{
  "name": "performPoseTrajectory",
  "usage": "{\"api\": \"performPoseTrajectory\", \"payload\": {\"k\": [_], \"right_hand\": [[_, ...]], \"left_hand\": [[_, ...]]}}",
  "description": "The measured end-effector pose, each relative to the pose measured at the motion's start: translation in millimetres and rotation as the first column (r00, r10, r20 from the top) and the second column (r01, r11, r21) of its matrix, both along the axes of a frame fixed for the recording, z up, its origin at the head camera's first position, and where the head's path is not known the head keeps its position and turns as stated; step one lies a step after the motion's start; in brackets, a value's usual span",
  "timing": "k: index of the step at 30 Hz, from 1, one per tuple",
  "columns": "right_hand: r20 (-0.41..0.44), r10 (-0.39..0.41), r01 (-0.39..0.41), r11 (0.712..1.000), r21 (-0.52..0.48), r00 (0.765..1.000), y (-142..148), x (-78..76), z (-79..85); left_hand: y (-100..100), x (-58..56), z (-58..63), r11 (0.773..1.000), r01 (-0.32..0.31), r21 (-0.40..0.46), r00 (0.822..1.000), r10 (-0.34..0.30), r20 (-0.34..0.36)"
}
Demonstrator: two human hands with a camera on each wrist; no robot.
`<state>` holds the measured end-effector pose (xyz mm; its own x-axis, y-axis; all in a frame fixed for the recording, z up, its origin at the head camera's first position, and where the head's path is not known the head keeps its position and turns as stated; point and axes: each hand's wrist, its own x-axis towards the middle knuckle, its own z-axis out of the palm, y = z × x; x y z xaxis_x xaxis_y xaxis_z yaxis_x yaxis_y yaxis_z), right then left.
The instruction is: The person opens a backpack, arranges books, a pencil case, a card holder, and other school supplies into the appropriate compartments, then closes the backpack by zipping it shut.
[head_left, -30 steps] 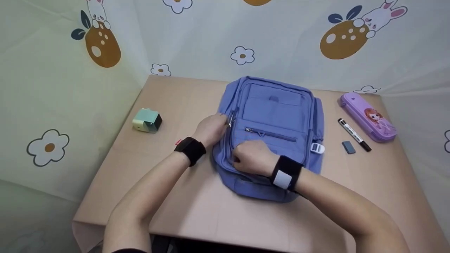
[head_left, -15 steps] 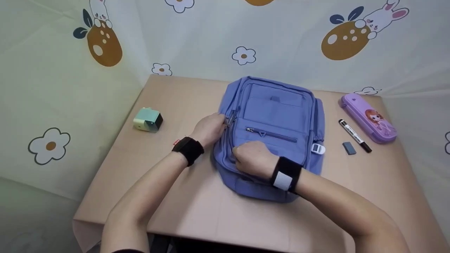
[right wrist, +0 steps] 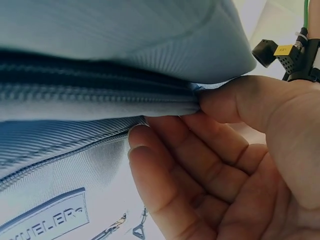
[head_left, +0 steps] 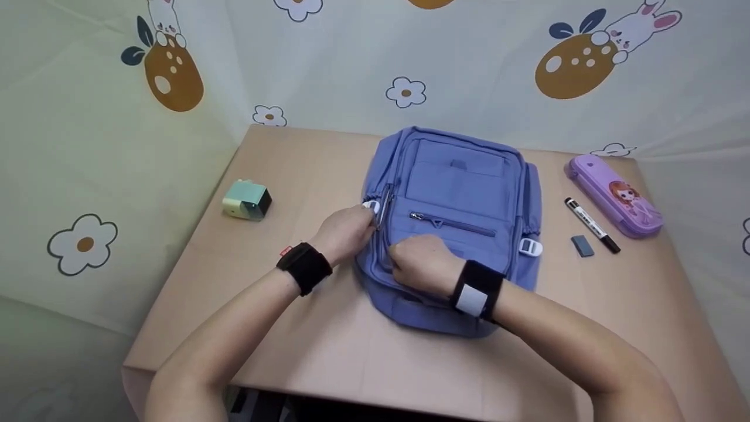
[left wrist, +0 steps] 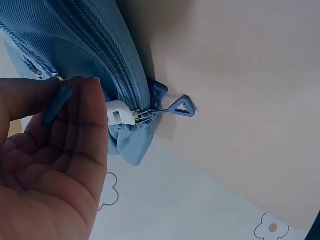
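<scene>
A blue backpack (head_left: pixel 460 187) lies on the table, its front pocket facing up. At its left side my left hand (head_left: pixel 344 231) pinches a blue zipper pull (left wrist: pixel 56 106) between thumb and fingers, close to a white strap buckle (head_left: pixel 371 206). Two more triangular zipper pulls (left wrist: pixel 182 106) dangle beside that buckle in the left wrist view. My right hand (head_left: pixel 426 264) grips the bag's fabric edge near its lower left; the right wrist view shows thumb and fingers squeezing the zipper-lined fabric (right wrist: pixel 125 107).
To the right lie a purple pencil case (head_left: pixel 615 196), a black-and-white marker (head_left: pixel 592 225) and a small grey-blue eraser (head_left: pixel 582 246). A mint-green and yellow box-shaped object (head_left: pixel 246 200) stands at the left of the table (head_left: pixel 281 328). Patterned cloth (head_left: pixel 328 64) hangs behind.
My left hand has slid along the backpack's left side toward me, uncovering the white buckle. My right hand keeps its hold in the same place.
</scene>
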<state>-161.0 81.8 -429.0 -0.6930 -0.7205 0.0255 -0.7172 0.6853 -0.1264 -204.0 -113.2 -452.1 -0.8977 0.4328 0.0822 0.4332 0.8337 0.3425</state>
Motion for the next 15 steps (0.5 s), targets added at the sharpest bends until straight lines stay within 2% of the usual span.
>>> {"api": "performPoseTrajectory", "payload": {"k": [5,12,15], "right_hand": [[0.017,0.011,-0.011,1.0,-0.016,1.0,4,4.5,5.7],[0.084,-0.024,0.025,1.0,-0.012,0.996,20,13.5,26.4],[0.077,-0.026,0.027,1.0,-0.013,0.997,29,17.0,27.8]], "left_hand": [[1,-1.7,-3.1,1.0,-0.01,0.011,1.0,0.01,0.02],[0,-1.8,-4.4,1.0,-0.015,0.027,1.0,0.014,0.014],[-1,-1.3,-4.7,0.999,-0.015,0.04,1.0,0.014,0.016]]}}
